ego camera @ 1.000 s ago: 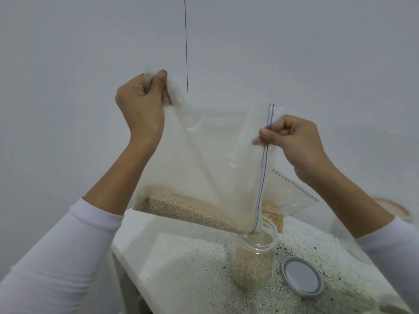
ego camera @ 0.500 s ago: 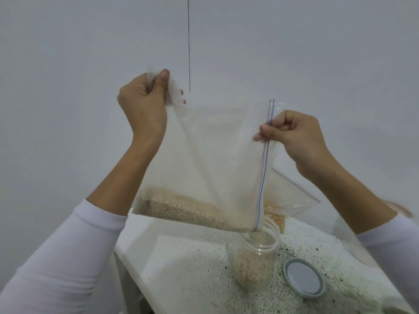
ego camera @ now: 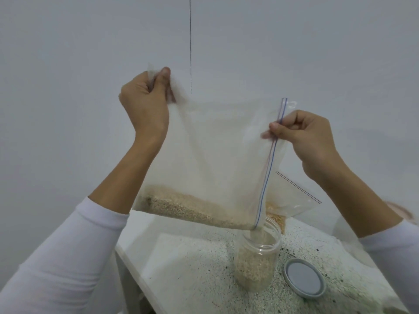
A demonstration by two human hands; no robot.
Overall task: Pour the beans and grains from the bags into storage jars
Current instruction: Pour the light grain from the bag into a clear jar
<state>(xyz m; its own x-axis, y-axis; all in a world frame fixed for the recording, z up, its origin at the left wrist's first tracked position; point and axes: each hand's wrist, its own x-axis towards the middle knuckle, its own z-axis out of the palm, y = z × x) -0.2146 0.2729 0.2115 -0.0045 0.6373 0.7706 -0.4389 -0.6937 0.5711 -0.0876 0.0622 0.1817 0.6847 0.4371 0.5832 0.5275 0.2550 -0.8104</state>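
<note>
I hold a clear zip bag tilted above an open clear jar. My left hand grips the bag's upper left corner, raised high. My right hand pinches the zip strip on the right side. Pale grain lies along the bag's lower edge, sloping toward the low corner that sits over the jar's mouth. The jar stands on the speckled table and is about half full of the same grain.
A round metal lid lies flat to the right of the jar. Behind the jar stands a second zip bag with yellowish grain at its bottom. The table's left edge drops off near my left sleeve. A plain wall is behind.
The bag's low corner has stayed over the jar while both hands hold their grip; the grain level in the jar has risen slightly.
</note>
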